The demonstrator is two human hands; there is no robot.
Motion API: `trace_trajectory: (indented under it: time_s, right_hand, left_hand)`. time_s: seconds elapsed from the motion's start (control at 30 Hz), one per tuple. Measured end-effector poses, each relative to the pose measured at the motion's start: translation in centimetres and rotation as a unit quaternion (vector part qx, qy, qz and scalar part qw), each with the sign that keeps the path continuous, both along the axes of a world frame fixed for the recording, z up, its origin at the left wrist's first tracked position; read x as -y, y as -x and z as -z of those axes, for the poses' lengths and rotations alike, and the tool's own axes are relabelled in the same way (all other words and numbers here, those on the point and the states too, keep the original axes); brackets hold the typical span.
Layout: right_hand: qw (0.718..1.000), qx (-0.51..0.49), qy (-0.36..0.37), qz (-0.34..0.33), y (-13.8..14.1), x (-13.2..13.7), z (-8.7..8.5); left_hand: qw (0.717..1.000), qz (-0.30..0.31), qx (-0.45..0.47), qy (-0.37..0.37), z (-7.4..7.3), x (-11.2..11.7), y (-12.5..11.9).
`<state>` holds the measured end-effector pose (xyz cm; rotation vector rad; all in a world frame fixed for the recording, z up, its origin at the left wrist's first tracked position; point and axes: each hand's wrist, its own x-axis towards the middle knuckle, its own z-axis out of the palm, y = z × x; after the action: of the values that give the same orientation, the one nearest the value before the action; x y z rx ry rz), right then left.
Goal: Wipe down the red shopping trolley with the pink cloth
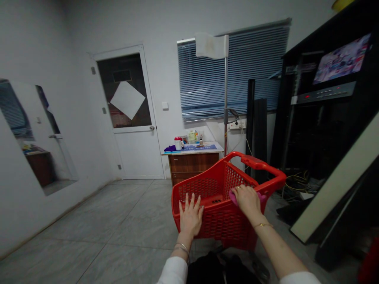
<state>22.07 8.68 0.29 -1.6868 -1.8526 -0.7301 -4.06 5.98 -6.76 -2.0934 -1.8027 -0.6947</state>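
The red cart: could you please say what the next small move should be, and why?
Probably slide the pink cloth along the near rim of the red cart toward the left hand: the right hand holds the cloth at that rim, while the left hand lies spread farther along it.

This looks like a back office or equipment room: on the right, a tall black equipment rack [319, 39] carries a lit flat screen [342, 59] and a grey control box with red lights [328, 92]; far ahead stand a brown wooden drawer cabinet [194, 162] and a white half-glazed door [136, 154]. The near red plastic shopping cart [204, 175] suggests a shop.
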Motion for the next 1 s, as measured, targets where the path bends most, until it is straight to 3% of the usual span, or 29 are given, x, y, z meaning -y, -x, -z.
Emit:
trace_trajectory:
  time_s: [0.17,0.23,0.33,0.43,0.5,0.6,0.73,0.8,0.87,1.0]
  right_hand:
    - [0.999,-0.011,0.000,-0.047,8.0,1.2,2.6]
    - [0.997,-0.013,0.005,-0.080,9.4,1.5,3.1]
    - [0.995,0.003,0.016,-0.097,6.5,0.9,2.5]
    - [0.999,0.007,0.018,-0.048,0.8,-0.2,0.7]
    - [1.000,0.002,0.007,-0.006,-1.5,-0.6,-0.1]
    - [0.999,-0.010,-0.021,0.024,0.2,-0.2,0.3]
    - [0.999,-0.023,-0.016,-0.042,7.5,1.4,2.6]
    - [0.997,-0.015,-0.008,-0.075,9.3,1.8,3.2]
    - [0.996,0.001,0.003,-0.091,8.3,1.5,2.9]
    - [0.999,0.017,0.011,-0.043,1.2,-0.1,0.7]
  left_hand:
    - [1.000,0.004,-0.001,0.006,0.1,0.0,0.1]
    - [1.000,0.006,-0.004,0.009,0.1,0.0,0.3]
    - [1.000,0.010,-0.005,0.012,-0.1,0.1,0.5]
    - [1.000,0.014,0.001,0.016,-0.3,0.2,0.3]
    - [1.000,0.017,0.008,0.016,-0.4,0.4,0.0]
    - [0.999,0.023,0.017,0.016,-0.4,0.6,-0.4]
    - [0.999,0.029,0.012,0.020,-0.2,0.7,-0.2]
    - [0.999,0.029,0.005,0.020,-0.2,0.7,0.2]
    - [0.999,0.033,0.000,0.018,-0.1,0.7,0.5]
    - [0.999,0.039,0.000,0.017,-0.2,0.8,0.6]
